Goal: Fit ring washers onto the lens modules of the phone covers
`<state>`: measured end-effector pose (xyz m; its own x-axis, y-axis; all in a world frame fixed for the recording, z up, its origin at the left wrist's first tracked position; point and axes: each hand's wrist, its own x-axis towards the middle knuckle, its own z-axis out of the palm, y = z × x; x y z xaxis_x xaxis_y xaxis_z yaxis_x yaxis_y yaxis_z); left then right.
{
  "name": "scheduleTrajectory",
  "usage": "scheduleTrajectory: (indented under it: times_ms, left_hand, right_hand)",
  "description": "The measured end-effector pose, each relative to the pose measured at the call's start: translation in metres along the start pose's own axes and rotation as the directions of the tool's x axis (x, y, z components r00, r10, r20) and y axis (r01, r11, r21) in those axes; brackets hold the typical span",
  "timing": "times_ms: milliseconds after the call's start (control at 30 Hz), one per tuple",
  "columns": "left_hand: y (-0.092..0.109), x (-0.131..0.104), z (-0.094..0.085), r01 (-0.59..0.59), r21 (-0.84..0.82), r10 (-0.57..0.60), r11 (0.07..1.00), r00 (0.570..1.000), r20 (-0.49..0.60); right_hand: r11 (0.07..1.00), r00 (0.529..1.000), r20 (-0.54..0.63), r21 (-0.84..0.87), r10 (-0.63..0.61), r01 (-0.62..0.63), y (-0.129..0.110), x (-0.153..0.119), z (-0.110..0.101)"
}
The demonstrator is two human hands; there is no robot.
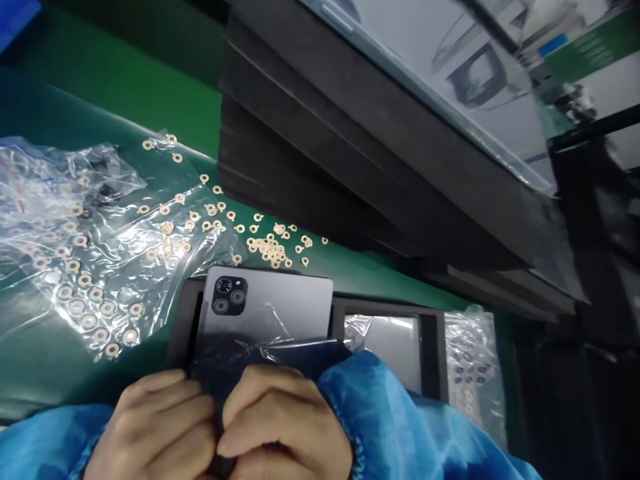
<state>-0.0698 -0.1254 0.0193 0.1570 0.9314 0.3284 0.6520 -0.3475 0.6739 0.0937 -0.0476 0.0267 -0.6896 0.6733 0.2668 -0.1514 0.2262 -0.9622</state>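
A grey tablet (270,300) with a black camera block lies back side up in front of me, over a black foam tray (184,313). Clear, shiny film (300,350) covers its lower part, with a wrinkled edge running across. My left hand (160,420) is closed, fingers curled, at the tablet's near end. Close beside it, my right hand (285,420) is closed too, with thumb and fingers pressed together. Both seem to grip the film, but the fingertips are largely hidden. A second tablet (385,333) under clear plastic sits in the tray's right compartment, partly behind my right sleeve.
Many small gold rings (270,250) with tabs lie scattered on the green table (25,333) and on a clear plastic bag (130,260) at left. A tall stack of black foam trays (325,147) rises ahead. Another bag (475,367) with small parts lies right.
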Motion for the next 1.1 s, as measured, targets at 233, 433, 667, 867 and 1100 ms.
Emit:
scheduleTrajectory:
  times_ms: [233, 433, 667, 867, 1100]
  left_hand:
    - [-0.012, 0.010, -0.011, -0.011, -0.125, 0.030, 0.992, 0.988, 0.150]
    - [-0.038, 0.011, -0.026, -0.133, 0.290, 0.100, 0.948, 0.987, 0.128]
    - [-0.049, 0.009, -0.022, -0.238, 0.584, 0.159, 0.776, 0.970, 0.184]
    - [-0.055, 0.017, -0.026, -0.327, 0.587, 0.195, 0.741, 0.941, 0.278]
    - [-0.058, 0.020, -0.029, -0.401, 0.597, 0.234, 0.695, 0.911, 0.340]
  right_hand:
    - [0.996, 0.995, 0.037, -0.024, 0.090, -0.089, -0.004, 0.010, -0.010]
    - [0.967, 0.992, -0.065, -0.227, 0.106, -0.118, 0.002, 0.031, -0.033]
    - [0.864, 0.999, -0.023, -0.503, 0.029, -0.036, 0.034, 0.039, -0.032]
    - [0.798, 0.999, 0.039, -0.603, 0.010, 0.015, 0.035, 0.037, -0.027]
    - [0.759, 0.999, 0.047, -0.650, 0.006, 0.026, 0.036, 0.038, -0.025]
